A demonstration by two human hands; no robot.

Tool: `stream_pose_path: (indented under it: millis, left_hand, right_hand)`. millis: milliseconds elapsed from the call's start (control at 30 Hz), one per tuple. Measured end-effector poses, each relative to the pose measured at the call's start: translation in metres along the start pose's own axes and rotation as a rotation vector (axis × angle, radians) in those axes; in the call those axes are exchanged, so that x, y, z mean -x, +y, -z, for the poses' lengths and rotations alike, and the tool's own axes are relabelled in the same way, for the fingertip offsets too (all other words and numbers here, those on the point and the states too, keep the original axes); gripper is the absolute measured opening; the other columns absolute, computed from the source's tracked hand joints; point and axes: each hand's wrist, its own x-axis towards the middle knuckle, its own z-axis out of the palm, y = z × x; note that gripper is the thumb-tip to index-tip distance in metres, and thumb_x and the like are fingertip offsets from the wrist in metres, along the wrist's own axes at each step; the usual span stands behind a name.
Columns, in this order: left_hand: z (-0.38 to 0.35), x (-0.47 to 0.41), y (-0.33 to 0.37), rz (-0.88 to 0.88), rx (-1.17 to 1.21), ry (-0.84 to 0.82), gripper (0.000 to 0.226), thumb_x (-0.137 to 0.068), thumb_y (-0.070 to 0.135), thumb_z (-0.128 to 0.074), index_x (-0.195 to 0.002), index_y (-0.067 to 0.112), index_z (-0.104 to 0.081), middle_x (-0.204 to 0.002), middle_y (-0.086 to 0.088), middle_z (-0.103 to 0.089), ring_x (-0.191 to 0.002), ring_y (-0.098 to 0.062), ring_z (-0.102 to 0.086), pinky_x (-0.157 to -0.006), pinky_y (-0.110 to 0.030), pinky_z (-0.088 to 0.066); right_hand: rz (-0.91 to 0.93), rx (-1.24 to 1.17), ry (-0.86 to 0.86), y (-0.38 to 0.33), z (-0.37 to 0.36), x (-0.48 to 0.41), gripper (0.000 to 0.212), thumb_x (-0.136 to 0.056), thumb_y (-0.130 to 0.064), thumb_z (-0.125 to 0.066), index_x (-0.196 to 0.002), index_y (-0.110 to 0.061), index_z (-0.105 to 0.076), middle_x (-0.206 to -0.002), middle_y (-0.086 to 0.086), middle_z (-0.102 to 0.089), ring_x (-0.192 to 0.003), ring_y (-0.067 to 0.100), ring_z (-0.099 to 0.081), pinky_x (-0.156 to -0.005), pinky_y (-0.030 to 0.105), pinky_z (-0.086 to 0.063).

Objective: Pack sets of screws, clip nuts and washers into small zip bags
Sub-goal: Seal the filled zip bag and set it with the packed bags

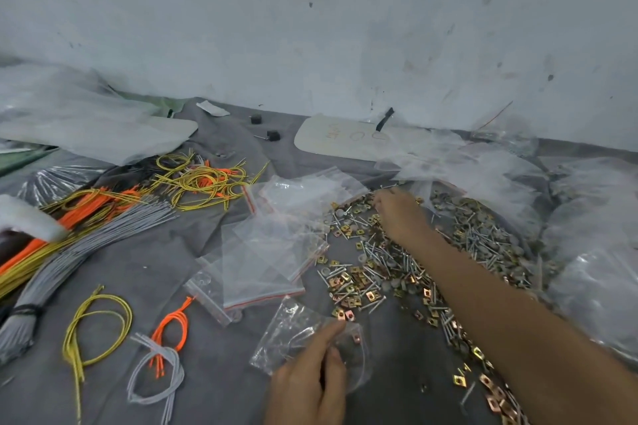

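My left hand [310,376] pinches a small clear zip bag [293,335] at the bottom centre, thumb and fingers on its open edge; a clip nut and a few parts show inside. My right hand [400,214] reaches far forward over a wide heap of screws, brass clip nuts and grey washers [390,272], fingers curled down into the pile near its far edge. What the fingertips hold is hidden. A loose stack of empty zip bags [262,262] with red seal strips lies just left of the heap.
Bundles of grey, orange and yellow wires [103,217] cover the left of the grey cloth. Small wire loops [100,324] lie near the front left. Large clear plastic bags [587,252] crowd the right side. A wall stands close behind.
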Motion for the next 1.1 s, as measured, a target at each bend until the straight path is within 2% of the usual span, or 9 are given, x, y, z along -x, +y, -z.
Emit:
stream_pose_path:
  millis: [100,200,333,400,567,733,833,967,1100]
  left_hand:
    - [0.000,0.000,-0.002,0.006,0.007,-0.020,0.034,-0.086,0.050,-0.046,-0.114,0.061,-0.062,-0.085,0.030,-0.068,-0.071,0.011,-0.063,-0.067,-0.012,-0.052]
    - [-0.001,0.000,-0.004,0.011,0.027,-0.041,0.035,-0.089,0.040,-0.050,-0.117,0.060,-0.059,-0.074,0.023,-0.068,-0.067,0.007,-0.063,-0.067,-0.017,-0.053]
    - [-0.001,-0.003,-0.006,-0.004,0.001,-0.067,0.043,-0.095,0.020,-0.058,-0.116,0.057,-0.060,-0.080,0.024,-0.069,-0.074,0.007,-0.065,-0.072,-0.015,-0.050]
    - [-0.001,-0.003,-0.006,0.009,0.010,-0.075,0.041,-0.095,0.019,-0.058,-0.115,0.056,-0.062,-0.087,0.022,-0.071,-0.080,0.004,-0.065,-0.075,-0.019,-0.051]
    - [0.002,-0.001,0.000,-0.022,0.005,-0.106,0.038,-0.093,0.035,-0.044,-0.126,0.049,-0.054,-0.086,0.033,-0.065,-0.073,0.008,-0.062,-0.064,-0.006,-0.043]
    - [0.004,0.002,0.004,-0.027,-0.013,-0.096,0.041,-0.090,0.043,-0.036,-0.128,0.049,-0.050,-0.077,0.037,-0.062,-0.071,0.013,-0.060,-0.064,-0.001,-0.039]
    - [0.005,0.002,0.004,-0.029,-0.027,-0.120,0.044,-0.088,0.047,-0.034,-0.129,0.053,-0.048,-0.075,0.025,-0.066,-0.071,0.003,-0.063,-0.067,-0.014,-0.047]
    - [0.006,0.004,0.007,-0.051,-0.033,-0.131,0.046,-0.088,0.050,-0.034,-0.132,0.047,-0.046,-0.103,0.012,-0.075,-0.092,-0.012,-0.069,-0.082,-0.035,-0.056]
    - [0.008,0.003,0.012,-0.078,-0.136,-0.101,0.044,-0.084,0.047,-0.040,-0.126,0.043,-0.053,-0.074,0.008,-0.070,-0.069,-0.017,-0.067,-0.067,-0.037,-0.056]
  right_hand:
    - [0.007,-0.259,0.068,-0.008,0.021,0.040,0.014,-0.102,-0.023,-0.051,-0.100,-0.019,-0.064,-0.093,-0.006,-0.058,-0.087,0.015,-0.057,-0.071,0.030,-0.039]
    - [0.036,-0.438,0.031,-0.017,0.039,0.111,0.007,-0.098,-0.027,-0.061,-0.099,-0.024,-0.067,-0.085,-0.014,-0.066,-0.077,0.001,-0.062,-0.070,0.017,-0.048]
    - [-0.090,-0.756,0.107,-0.033,0.053,0.212,0.006,-0.093,-0.029,-0.069,-0.095,-0.034,-0.068,-0.085,-0.017,-0.071,-0.081,-0.003,-0.067,-0.070,0.011,-0.052]
    - [-0.102,-0.833,0.094,-0.046,0.053,0.248,0.005,-0.094,-0.032,-0.068,-0.094,-0.036,-0.067,-0.086,-0.017,-0.071,-0.078,0.002,-0.068,-0.067,0.013,-0.052]
    - [-0.014,-0.726,0.077,-0.073,0.040,0.279,0.003,-0.091,-0.028,-0.068,-0.094,-0.030,-0.068,-0.084,-0.017,-0.062,-0.077,0.001,-0.060,-0.069,0.016,-0.046]
    - [-0.048,-0.609,0.059,-0.085,0.034,0.271,0.012,-0.095,-0.037,-0.063,-0.103,-0.029,-0.067,-0.091,-0.015,-0.054,-0.082,0.007,-0.060,-0.075,0.030,-0.049]
    - [-0.016,-0.574,0.047,-0.092,0.036,0.265,0.017,-0.095,-0.036,-0.059,-0.109,-0.032,-0.067,-0.090,-0.011,-0.053,-0.087,0.012,-0.058,-0.072,0.026,-0.041]
    - [0.064,-0.485,-0.075,-0.091,0.040,0.262,0.027,-0.098,-0.038,-0.049,-0.122,-0.036,-0.061,-0.096,-0.007,-0.056,-0.097,0.019,-0.058,-0.081,0.035,-0.046]
    - [0.027,-0.533,0.032,-0.073,0.044,0.263,0.013,-0.093,-0.036,-0.059,-0.099,-0.031,-0.069,-0.077,-0.016,-0.046,-0.074,0.008,-0.054,-0.070,0.032,-0.046]
